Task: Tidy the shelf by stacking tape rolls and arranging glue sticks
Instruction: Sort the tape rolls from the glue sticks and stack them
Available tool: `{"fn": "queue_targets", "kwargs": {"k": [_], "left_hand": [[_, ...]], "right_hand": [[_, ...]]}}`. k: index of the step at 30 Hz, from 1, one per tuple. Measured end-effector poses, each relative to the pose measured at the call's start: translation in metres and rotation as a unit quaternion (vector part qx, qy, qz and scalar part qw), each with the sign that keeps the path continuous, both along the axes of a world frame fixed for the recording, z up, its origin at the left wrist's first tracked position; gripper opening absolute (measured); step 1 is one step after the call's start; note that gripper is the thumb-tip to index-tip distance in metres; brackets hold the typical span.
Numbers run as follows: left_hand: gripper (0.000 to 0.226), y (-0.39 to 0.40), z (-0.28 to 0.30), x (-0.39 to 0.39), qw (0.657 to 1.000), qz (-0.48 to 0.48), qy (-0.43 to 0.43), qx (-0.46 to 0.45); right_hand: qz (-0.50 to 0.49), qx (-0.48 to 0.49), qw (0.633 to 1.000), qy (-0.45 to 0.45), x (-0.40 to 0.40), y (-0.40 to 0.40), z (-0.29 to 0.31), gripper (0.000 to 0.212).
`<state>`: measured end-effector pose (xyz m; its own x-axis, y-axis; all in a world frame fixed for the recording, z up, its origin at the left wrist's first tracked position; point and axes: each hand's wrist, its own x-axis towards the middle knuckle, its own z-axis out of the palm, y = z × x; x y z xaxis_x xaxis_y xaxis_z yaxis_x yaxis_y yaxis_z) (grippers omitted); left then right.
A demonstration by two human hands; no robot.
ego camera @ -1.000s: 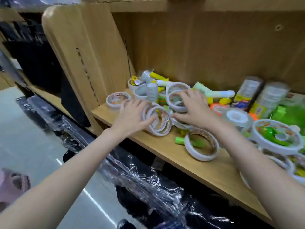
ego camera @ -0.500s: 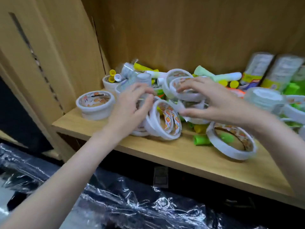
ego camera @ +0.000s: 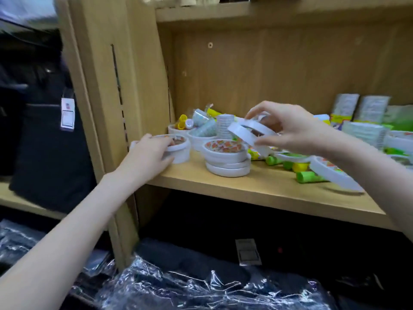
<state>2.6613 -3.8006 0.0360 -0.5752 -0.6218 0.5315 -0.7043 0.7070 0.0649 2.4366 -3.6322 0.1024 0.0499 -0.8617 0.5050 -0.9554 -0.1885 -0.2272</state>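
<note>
- Wooden shelf point(ego camera: 257, 186): light-coloured board set in a matching unit with a plain back panel and a side panel bearing a slotted vertical strip; a second board runs above.
- Dark bags point(ego camera: 44, 139), left of the unit: one carries a hanging tag point(ego camera: 67, 114); its print is too blurred to read.
- Clear plastic wrapping point(ego camera: 178, 287) covers dark goods below the shelf.
- Packaged goods point(ego camera: 357, 110) at the rear right: labels are present but illegible.
- Stack of tape rolls point(ego camera: 228, 163): white rolls lying flat near the shelf's front edge, the top one showing an orange-patterned core with no legible lettering.
- Left hand point(ego camera: 147, 156): fingers curl round a wide tape roll point(ego camera: 178, 148) standing at the shelf's left end.
- Right hand point(ego camera: 288, 128): fingers pinch two thin white rolls point(ego camera: 248, 130), held tilted in the air above the stack.
- Glue sticks point(ego camera: 306, 175): green and yellow, lying loose on the shelf right of the stack.
</note>
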Motion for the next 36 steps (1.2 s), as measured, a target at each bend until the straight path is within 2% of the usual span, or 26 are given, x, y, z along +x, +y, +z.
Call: {"fn": "queue_targets", "kwargs": {"k": [3,5,7,9,11,14,19,23,25,27,29,31,32,34,36], "left_hand": [[0.029,-0.008,0.005,0.005,0.998,-0.035,-0.026,0.033],[0.027,-0.013,0.002,0.011,0.999,-0.036,-0.019,0.014],[0.029,-0.015,-0.005,0.017,0.999,-0.027,0.022,-0.020],[0.035,-0.011,-0.013,0.019,0.995,-0.034,0.089,-0.023],[0.041,-0.009,-0.018,0.018,0.988,-0.045,0.148,-0.019],[0.048,-0.013,-0.020,0.013,0.979,-0.029,0.202,-0.008],[0.057,-0.018,-0.023,0.005,0.965,-0.007,0.262,0.027],[0.069,-0.018,-0.025,0.006,0.954,-0.009,0.298,0.041],[0.075,-0.018,-0.027,0.007,0.945,-0.014,0.323,0.041],[0.079,-0.018,-0.028,0.008,0.939,-0.024,0.340,0.036],[0.084,-0.017,-0.029,0.009,0.938,-0.033,0.344,0.038],[0.087,-0.016,-0.029,0.009,0.940,-0.033,0.337,0.038],[0.088,-0.017,-0.029,0.009,0.943,-0.032,0.330,0.028],[0.088,-0.018,-0.029,0.007,0.949,-0.030,0.315,0.003],[0.087,-0.018,-0.028,0.006,0.951,-0.029,0.308,-0.002]], "right_hand": [[-0.003,-0.011,1.000,0.026,0.010,-0.015,0.004,0.034],[0.009,0.003,0.999,0.038,0.016,-0.026,-0.003,0.036],[0.033,0.076,0.996,0.041,0.018,-0.031,-0.010,0.047],[0.033,0.145,0.984,0.096,0.016,-0.031,-0.015,0.066],[0.030,0.160,0.974,0.160,0.012,-0.032,-0.016,0.077],[0.040,0.173,0.975,0.132,0.011,-0.035,-0.009,0.077],[0.068,0.131,0.983,0.107,0.020,-0.046,0.004,0.072],[0.123,0.020,0.992,0.035,0.036,-0.076,0.025,0.075],[0.126,-0.009,0.992,0.031,0.049,-0.105,0.034,0.077],[0.115,0.013,0.991,0.065,0.064,-0.139,0.029,0.079],[0.068,0.042,0.982,0.170,0.077,-0.165,0.015,0.078],[0.020,0.010,0.964,0.266,0.079,-0.174,0.008,0.075],[0.005,-0.010,0.963,0.269,0.076,-0.173,0.007,0.076],[-0.017,-0.003,0.979,0.206,0.068,-0.167,0.009,0.074],[-0.002,0.024,0.994,0.105,0.063,-0.165,0.006,0.062]]}}
